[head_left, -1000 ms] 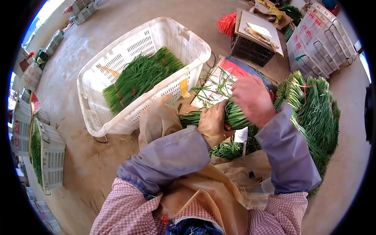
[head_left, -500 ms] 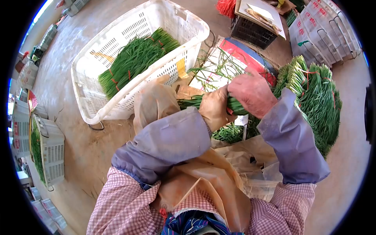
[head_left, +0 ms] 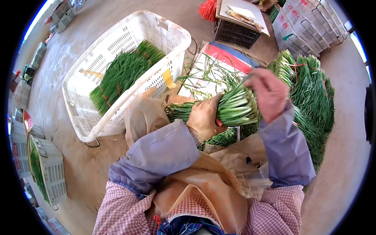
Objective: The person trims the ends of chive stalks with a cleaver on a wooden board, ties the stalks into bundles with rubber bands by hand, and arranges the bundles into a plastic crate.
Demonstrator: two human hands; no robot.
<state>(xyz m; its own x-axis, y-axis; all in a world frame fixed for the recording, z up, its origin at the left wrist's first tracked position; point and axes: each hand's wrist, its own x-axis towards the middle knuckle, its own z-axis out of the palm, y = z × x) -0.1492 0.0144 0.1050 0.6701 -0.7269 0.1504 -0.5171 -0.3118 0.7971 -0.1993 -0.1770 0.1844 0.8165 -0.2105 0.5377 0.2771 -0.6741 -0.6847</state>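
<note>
My left hand [head_left: 203, 117] is wrapped round a bunch of green chives [head_left: 237, 107], its pale cut stem ends facing right and a red tie showing beside my fingers. Just right of those stem ends, my right hand [head_left: 268, 94] is raised with curled fingers, slightly blurred. A thin green blade shows near its fingertips, but whether they grip it is unclear. Loose chive blades [head_left: 213, 74] lie scattered on a white, red and blue sack beyond the bunch. More chives [head_left: 225, 137] lie under my hands, partly covered.
A white slatted basket [head_left: 131, 98] at left holds tied chive bundles [head_left: 125, 74]. To the right is a large pile of tied chives [head_left: 313, 98]. Behind stand a black crate [head_left: 237, 33] with a board on top, red ties [head_left: 207, 10] and stacked white baskets [head_left: 301, 29].
My right hand has come away from the bunch, moving right and up. The bunch's pale stem ends now show in my left hand. The whole view has shifted slightly.
</note>
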